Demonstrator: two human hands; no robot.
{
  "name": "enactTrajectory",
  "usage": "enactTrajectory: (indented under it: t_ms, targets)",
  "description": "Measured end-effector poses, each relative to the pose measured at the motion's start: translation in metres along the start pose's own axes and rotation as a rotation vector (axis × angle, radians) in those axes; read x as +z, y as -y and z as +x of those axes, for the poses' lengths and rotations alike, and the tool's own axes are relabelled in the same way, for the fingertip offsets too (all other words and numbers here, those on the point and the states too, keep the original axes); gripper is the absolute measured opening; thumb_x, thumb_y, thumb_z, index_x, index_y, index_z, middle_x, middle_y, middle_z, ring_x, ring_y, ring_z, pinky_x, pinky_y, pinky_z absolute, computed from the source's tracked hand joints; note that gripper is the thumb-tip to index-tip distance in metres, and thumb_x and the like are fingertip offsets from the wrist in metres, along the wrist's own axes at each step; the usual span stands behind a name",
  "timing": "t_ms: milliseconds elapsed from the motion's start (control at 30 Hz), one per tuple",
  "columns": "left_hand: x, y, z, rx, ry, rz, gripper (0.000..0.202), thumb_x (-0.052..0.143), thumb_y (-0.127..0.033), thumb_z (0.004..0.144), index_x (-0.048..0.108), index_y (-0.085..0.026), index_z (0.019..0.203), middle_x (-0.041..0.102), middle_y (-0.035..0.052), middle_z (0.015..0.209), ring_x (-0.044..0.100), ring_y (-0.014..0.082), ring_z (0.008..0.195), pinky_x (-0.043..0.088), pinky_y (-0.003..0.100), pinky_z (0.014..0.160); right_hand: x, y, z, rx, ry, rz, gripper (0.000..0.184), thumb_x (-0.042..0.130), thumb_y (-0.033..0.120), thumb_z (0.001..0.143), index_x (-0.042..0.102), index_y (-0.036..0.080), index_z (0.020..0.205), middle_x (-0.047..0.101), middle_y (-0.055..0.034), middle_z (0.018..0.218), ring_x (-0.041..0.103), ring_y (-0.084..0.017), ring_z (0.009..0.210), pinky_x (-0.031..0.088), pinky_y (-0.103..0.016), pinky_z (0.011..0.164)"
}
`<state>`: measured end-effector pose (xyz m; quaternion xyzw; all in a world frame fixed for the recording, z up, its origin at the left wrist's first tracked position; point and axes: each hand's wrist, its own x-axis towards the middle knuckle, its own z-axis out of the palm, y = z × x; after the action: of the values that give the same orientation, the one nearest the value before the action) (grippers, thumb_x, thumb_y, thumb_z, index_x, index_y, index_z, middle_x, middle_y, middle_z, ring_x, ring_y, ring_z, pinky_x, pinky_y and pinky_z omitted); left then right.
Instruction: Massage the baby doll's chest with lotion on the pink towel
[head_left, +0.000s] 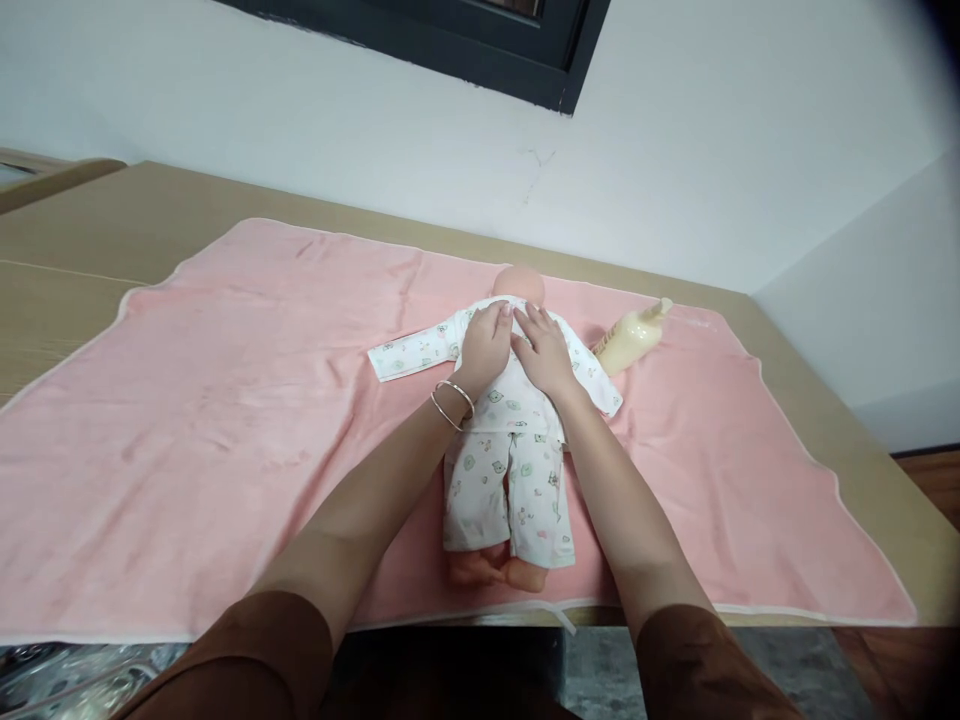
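Note:
A baby doll point(517, 285) in a white patterned long-sleeved top point(511, 405) and matching trousers point(480, 490) lies lengthwise before me, its bare feet point(517, 572) toward the near edge. My left hand point(486, 345), with two thin bangles at the wrist, rests on the upper part of the top. Beside it, my right hand point(544, 352) lies on the top with its fingers spread. The fingertips of both hands come close together just below the doll's head. Neither hand grips anything. No facial features show on the doll.
A pink blanket point(225, 400) with white edging covers much of the wooden table point(172, 210). A pale yellow pump bottle point(631, 338) lies tilted by the doll's right-hand sleeve. Behind the table stands a white wall point(375, 130) with a dark window frame point(450, 50).

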<state>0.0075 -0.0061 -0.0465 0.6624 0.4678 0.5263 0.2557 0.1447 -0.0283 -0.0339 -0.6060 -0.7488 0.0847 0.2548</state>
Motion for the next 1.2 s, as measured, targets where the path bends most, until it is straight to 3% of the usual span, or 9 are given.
enactTrajectory:
  t_ms: [133, 267, 367, 467, 567, 767, 1000, 1200]
  targets:
    - [-0.003, -0.004, -0.001, 0.05, 0.011, 0.052, 0.047, 0.028, -0.043, 0.111, 0.069, -0.021, 0.111, 0.076, 0.0115, 0.119, 0.068, 0.0249, 0.118, 0.049, 0.042, 0.113, 0.008, -0.015, 0.006, 0.087, -0.086, 0.001, 0.061, 0.041, 0.042, 0.105, 0.049, 0.013, 0.158, 0.042, -0.0164, 0.168, 0.034, -0.032, 0.159, 0.028, -0.055, 0.129]
    - [-0.005, -0.008, 0.0, 0.078, 0.032, 0.102, 0.047, 0.025, -0.037, 0.111, 0.069, -0.02, 0.107, 0.076, 0.0118, 0.112, 0.068, 0.0242, 0.111, 0.049, 0.042, 0.112, 0.012, -0.016, 0.006, 0.044, -0.127, -0.026, 0.059, 0.041, 0.04, 0.103, 0.053, 0.012, 0.154, 0.051, -0.0175, 0.162, 0.045, -0.031, 0.153, 0.033, -0.052, 0.127]
    - [-0.002, -0.007, 0.001, 0.054, 0.063, 0.196, 0.042, 0.032, -0.036, 0.109, 0.068, -0.017, 0.12, 0.075, 0.0138, 0.125, 0.065, 0.026, 0.123, 0.046, 0.045, 0.117, 0.012, -0.015, 0.006, 0.023, -0.135, -0.041, 0.058, 0.041, 0.036, 0.101, 0.056, 0.01, 0.151, 0.055, -0.019, 0.158, 0.05, -0.032, 0.148, 0.036, -0.053, 0.124]
    - [0.004, -0.004, 0.001, 0.02, 0.093, 0.353, 0.045, 0.044, -0.037, 0.105, 0.061, -0.014, 0.14, 0.063, 0.0171, 0.15, 0.05, 0.0311, 0.148, 0.033, 0.051, 0.128, 0.013, -0.014, 0.006, 0.017, -0.135, -0.062, 0.059, 0.04, 0.033, 0.101, 0.055, 0.008, 0.151, 0.056, -0.0195, 0.158, 0.05, -0.032, 0.148, 0.036, -0.052, 0.124]
    - [0.008, -0.001, 0.001, -0.013, 0.112, 0.455, 0.051, 0.041, -0.038, 0.106, 0.055, -0.015, 0.149, 0.051, 0.017, 0.162, 0.04, 0.0332, 0.157, 0.026, 0.055, 0.131, 0.014, -0.013, 0.006, 0.026, -0.146, -0.058, 0.057, 0.04, 0.034, 0.101, 0.056, 0.012, 0.151, 0.057, -0.0169, 0.157, 0.052, -0.031, 0.147, 0.037, -0.051, 0.124]
    - [0.006, -0.002, 0.003, 0.018, 0.152, 0.574, 0.05, 0.036, -0.029, 0.104, 0.058, -0.014, 0.146, 0.06, 0.0173, 0.154, 0.05, 0.0322, 0.148, 0.032, 0.054, 0.128, 0.013, -0.01, 0.005, 0.037, -0.121, -0.101, 0.057, 0.041, 0.035, 0.103, 0.054, 0.009, 0.152, 0.056, -0.0184, 0.158, 0.051, -0.032, 0.147, 0.037, -0.049, 0.124]
    - [0.002, -0.004, 0.003, 0.022, 0.188, 0.614, 0.051, 0.036, -0.029, 0.105, 0.056, -0.012, 0.149, 0.056, 0.0176, 0.158, 0.048, 0.0323, 0.151, 0.031, 0.053, 0.129, 0.009, -0.006, 0.003, 0.042, -0.101, -0.084, 0.058, 0.041, 0.036, 0.104, 0.052, 0.01, 0.155, 0.051, -0.0188, 0.162, 0.046, -0.033, 0.152, 0.034, -0.051, 0.126]
    - [-0.009, -0.019, -0.007, 0.055, 0.243, 0.67, 0.05, 0.036, -0.025, 0.106, 0.054, -0.011, 0.15, 0.053, 0.0181, 0.16, 0.045, 0.0342, 0.153, 0.033, 0.054, 0.128, -0.009, 0.008, -0.005, 0.068, 0.02, -0.163, 0.062, 0.032, 0.038, 0.108, 0.043, 0.004, 0.16, 0.043, -0.024, 0.166, 0.038, -0.036, 0.157, 0.029, -0.053, 0.128]
